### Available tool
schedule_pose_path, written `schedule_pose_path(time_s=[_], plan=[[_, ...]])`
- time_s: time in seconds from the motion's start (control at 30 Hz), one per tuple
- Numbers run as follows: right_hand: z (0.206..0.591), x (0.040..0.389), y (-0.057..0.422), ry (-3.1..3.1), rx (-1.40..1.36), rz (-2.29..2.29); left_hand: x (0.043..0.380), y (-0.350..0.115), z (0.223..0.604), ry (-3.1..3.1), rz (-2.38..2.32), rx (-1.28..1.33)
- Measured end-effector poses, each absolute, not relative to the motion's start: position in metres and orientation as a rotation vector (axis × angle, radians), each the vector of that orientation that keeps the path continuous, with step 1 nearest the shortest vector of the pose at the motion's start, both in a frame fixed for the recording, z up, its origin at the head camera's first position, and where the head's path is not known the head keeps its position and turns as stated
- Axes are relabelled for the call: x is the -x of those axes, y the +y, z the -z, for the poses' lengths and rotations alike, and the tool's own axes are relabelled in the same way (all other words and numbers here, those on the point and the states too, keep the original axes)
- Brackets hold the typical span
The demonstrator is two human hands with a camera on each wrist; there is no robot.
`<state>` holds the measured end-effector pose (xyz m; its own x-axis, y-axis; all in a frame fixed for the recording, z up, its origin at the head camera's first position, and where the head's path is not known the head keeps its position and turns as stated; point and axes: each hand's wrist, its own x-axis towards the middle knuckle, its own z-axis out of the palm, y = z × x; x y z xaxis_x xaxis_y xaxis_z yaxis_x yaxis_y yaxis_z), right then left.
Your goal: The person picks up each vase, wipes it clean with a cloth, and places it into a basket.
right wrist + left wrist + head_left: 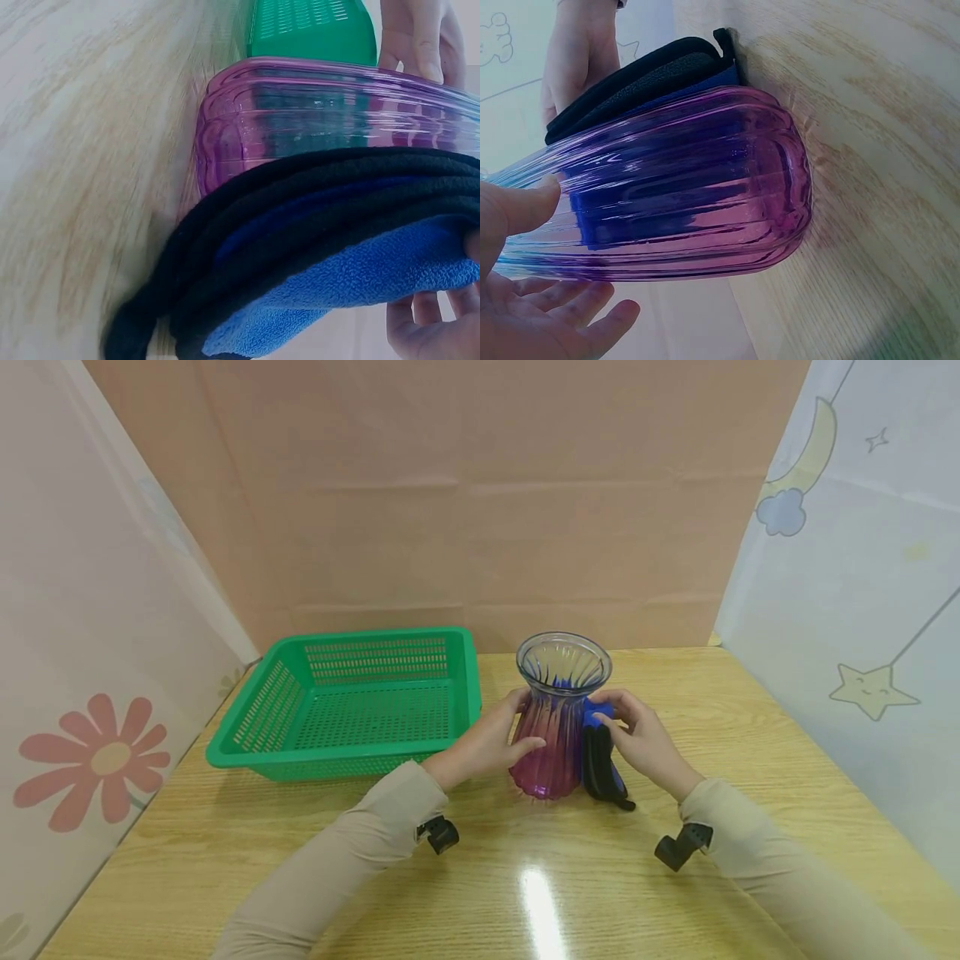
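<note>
A ribbed glass vase [551, 735], pinkish purple below and bluish clear at its flared rim, stands upright on the table. My left hand [498, 739] holds it from the left, the thumb [532, 206] along the near side and the fingers reaching round behind. Against the vase's right side is a folded blue terry cloth [360, 262] with thick black edging and a small black loop hanging at the bottom. With my right hand [641, 739] I grip this cloth near its top, thumb in front. Through the glass, the cloth's blue shows in the left wrist view.
A green plastic basket [341, 758] with slotted walls stands left of the vase, close to my left forearm. The wooden table [720, 893] reaches back to a plain pinkish backdrop [465, 510]. Patterned white sheets [847, 593] hang at both sides.
</note>
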<state>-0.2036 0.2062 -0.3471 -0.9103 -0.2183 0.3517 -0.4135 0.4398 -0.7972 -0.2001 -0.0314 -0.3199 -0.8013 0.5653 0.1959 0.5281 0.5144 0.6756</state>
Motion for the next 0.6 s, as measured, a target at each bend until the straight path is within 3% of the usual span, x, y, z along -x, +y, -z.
schedule_pose_path(time_s=[0.6], plan=[[0.333, 0.203, 0.204, -2.503, -0.51, -1.381, 0.2, -0.031, 0.32, 2.7, -1.164, -0.959]])
